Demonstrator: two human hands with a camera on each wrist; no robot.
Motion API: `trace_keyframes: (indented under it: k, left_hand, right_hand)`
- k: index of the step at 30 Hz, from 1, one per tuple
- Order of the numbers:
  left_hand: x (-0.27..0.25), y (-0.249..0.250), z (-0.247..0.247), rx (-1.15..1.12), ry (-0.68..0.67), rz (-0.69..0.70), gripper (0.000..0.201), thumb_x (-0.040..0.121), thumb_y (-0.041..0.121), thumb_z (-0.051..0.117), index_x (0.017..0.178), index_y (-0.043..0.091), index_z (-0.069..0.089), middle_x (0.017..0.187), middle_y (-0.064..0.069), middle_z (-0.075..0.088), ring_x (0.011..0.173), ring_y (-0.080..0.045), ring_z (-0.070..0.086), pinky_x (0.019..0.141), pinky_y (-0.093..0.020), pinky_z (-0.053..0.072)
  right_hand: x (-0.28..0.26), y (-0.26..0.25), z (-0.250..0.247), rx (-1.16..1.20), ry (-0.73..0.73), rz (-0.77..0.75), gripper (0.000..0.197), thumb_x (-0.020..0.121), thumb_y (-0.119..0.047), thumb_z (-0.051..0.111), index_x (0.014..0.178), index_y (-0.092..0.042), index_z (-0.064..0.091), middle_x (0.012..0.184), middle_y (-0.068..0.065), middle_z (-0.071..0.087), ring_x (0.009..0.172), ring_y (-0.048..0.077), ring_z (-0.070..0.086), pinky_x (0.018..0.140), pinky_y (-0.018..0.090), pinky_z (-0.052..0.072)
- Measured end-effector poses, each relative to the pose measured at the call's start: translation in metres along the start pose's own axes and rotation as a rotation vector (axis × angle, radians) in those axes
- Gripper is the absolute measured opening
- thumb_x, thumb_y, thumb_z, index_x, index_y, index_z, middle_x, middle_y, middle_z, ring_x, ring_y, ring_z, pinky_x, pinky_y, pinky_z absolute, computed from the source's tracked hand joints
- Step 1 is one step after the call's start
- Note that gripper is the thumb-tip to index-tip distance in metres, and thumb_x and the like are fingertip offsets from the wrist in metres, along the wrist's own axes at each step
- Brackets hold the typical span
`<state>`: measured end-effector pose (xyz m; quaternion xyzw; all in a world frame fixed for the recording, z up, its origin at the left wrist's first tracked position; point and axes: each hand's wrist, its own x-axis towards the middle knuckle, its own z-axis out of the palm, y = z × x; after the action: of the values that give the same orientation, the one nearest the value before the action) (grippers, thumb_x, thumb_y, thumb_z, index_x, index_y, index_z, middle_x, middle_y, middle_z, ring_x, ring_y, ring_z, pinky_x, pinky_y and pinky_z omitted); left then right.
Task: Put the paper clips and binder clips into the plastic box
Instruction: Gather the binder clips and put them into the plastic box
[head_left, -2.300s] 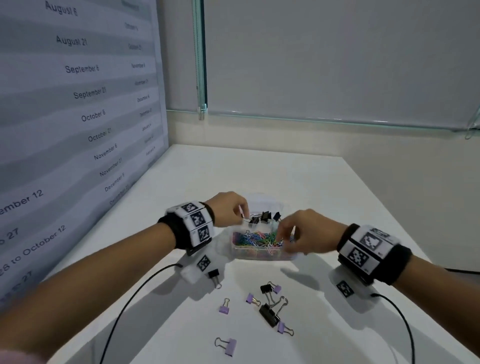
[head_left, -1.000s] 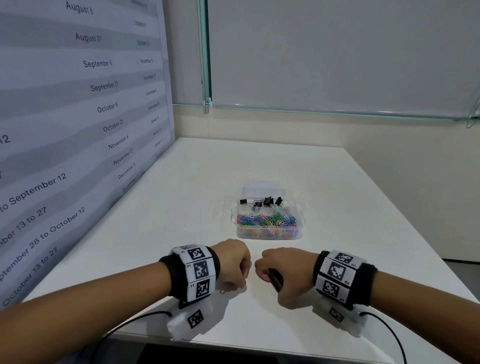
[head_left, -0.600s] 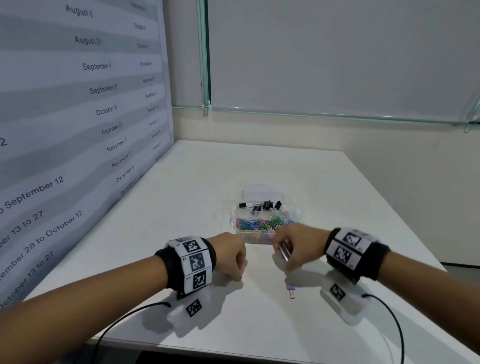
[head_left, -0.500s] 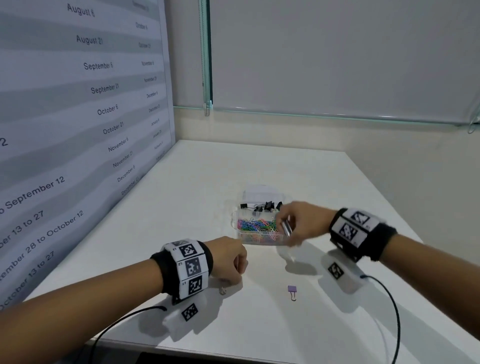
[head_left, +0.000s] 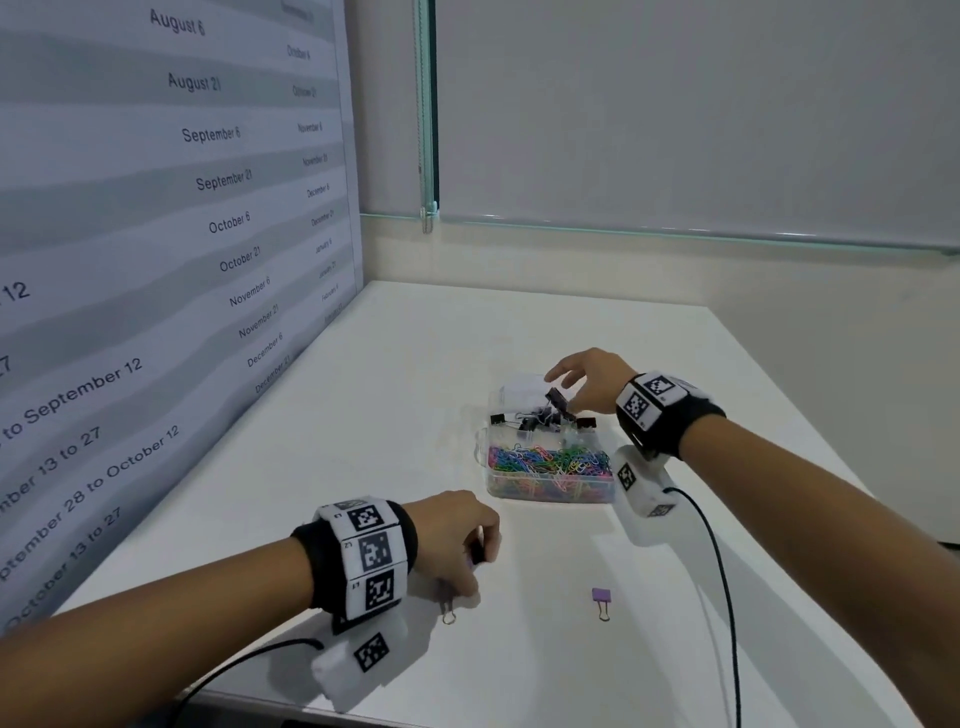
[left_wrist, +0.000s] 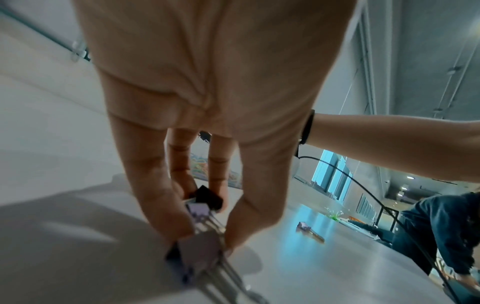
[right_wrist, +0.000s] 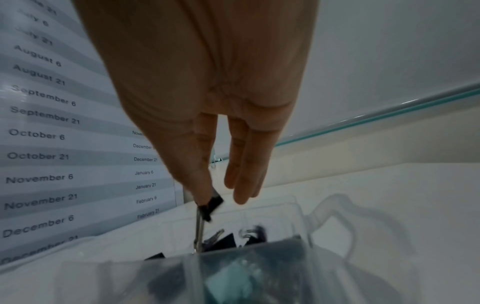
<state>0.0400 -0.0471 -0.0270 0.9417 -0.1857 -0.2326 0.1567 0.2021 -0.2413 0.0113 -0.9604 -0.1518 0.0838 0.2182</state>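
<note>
The clear plastic box (head_left: 550, 491) stands mid-table, with coloured paper clips (head_left: 545, 460) in its near compartment and binder clips (head_left: 535, 418) in the far one. My right hand (head_left: 563, 392) hovers over the far compartment with straight, spread fingers (right_wrist: 244, 181). A blurred black binder clip (right_wrist: 211, 204) hangs at the thumb tip, above the box (right_wrist: 298, 216). My left hand (head_left: 475, 566) rests near the front edge, fingers curled round black and purple binder clips (left_wrist: 200, 248). A wire handle (head_left: 448, 612) sticks out under it. One purple binder clip (head_left: 601, 600) lies loose on the table.
The white table (head_left: 363, 415) meets a wall chart (head_left: 156, 260) of dates on the left and a wall behind. Black cables (head_left: 722, 597) trail from both wrist cameras. In the left wrist view a person in dark clothes (left_wrist: 441, 226) is at the right.
My right hand has moved further over the box's far compartment and spread its fingers, with the black clip at its thumb. The left hand has stayed put with its clips.
</note>
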Motion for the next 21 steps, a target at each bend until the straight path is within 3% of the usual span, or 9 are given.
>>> trace_keyframes:
  k: [2,5,8,10,12,15,17,21]
  left_hand:
    - [0.001,0.003,0.002,0.051,-0.006,-0.024,0.035,0.062,0.011,0.076,0.085,0.022,0.052,0.086,0.008,0.043,0.067,-0.012,0.047,0.048,-0.018,0.037]
    - [0.004,0.004,0.003,0.11,-0.011,-0.018,0.034,0.058,0.006,0.075,0.074,0.022,0.049,0.091,0.005,0.041,0.069,-0.016,0.047,0.046,-0.021,0.036]
    - [0.012,0.002,0.005,0.13,-0.024,-0.002,0.041,0.049,0.001,0.073,0.058,0.026,0.04,0.078,0.01,0.039,0.072,-0.023,0.053,0.046,-0.022,0.035]
    - [0.015,0.001,0.006,0.135,-0.035,0.0,0.04,0.044,-0.001,0.069,0.054,0.025,0.04,0.073,0.01,0.039,0.075,-0.027,0.056,0.048,-0.024,0.035]
    - [0.018,0.0,0.006,0.132,-0.026,0.01,0.037,0.043,-0.003,0.066,0.053,0.022,0.041,0.065,0.009,0.041,0.06,-0.021,0.049,0.046,-0.023,0.034]
    - [0.02,0.0,0.003,0.108,-0.015,0.021,0.034,0.05,-0.003,0.067,0.057,0.022,0.044,0.062,0.008,0.045,0.052,-0.012,0.041,0.042,-0.018,0.033]
    - [0.02,0.001,-0.002,0.07,-0.008,0.004,0.028,0.06,-0.001,0.063,0.06,0.022,0.048,0.065,0.009,0.05,0.057,-0.01,0.046,0.045,-0.017,0.036]
    - [0.025,-0.004,-0.014,0.04,-0.039,0.009,0.029,0.074,0.003,0.06,0.06,0.026,0.049,0.069,0.014,0.051,0.061,-0.001,0.047,0.053,-0.014,0.039]
  right_hand:
    - [-0.008,0.003,-0.003,0.004,0.024,-0.033,0.042,0.077,0.002,0.062,0.112,-0.022,0.064,0.111,0.005,0.065,0.086,0.017,0.061,0.072,0.027,0.05]
    - [-0.037,0.004,-0.006,0.051,-0.001,-0.13,0.028,0.079,0.0,0.06,0.089,-0.025,0.067,0.092,0.002,0.068,0.069,0.012,0.067,0.063,0.022,0.055]
    - [-0.075,-0.002,-0.001,-0.056,-0.167,-0.27,0.023,0.076,-0.005,0.066,0.083,-0.028,0.068,0.083,-0.002,0.069,0.059,-0.005,0.061,0.064,0.013,0.051]
    - [-0.096,-0.001,0.011,-0.107,-0.351,-0.324,0.024,0.073,-0.008,0.072,0.092,-0.022,0.071,0.09,-0.002,0.069,0.072,0.005,0.066,0.071,0.019,0.053]
    - [-0.111,0.004,0.027,-0.135,-0.497,-0.36,0.036,0.067,-0.014,0.077,0.1,-0.026,0.069,0.095,-0.006,0.067,0.082,0.017,0.067,0.076,0.026,0.055]
    - [-0.12,0.01,0.045,-0.163,-0.535,-0.411,0.044,0.065,-0.017,0.078,0.105,-0.031,0.068,0.086,-0.018,0.055,0.078,0.007,0.06,0.077,0.02,0.051]
    - [-0.122,0.012,0.048,-0.134,-0.523,-0.398,0.037,0.067,-0.015,0.078,0.102,-0.024,0.071,0.08,-0.018,0.052,0.072,0.004,0.057,0.071,0.013,0.045]
    - [-0.123,0.011,0.05,-0.124,-0.523,-0.389,0.016,0.069,-0.014,0.073,0.084,-0.02,0.073,0.081,-0.006,0.063,0.062,0.002,0.055,0.061,0.008,0.041]
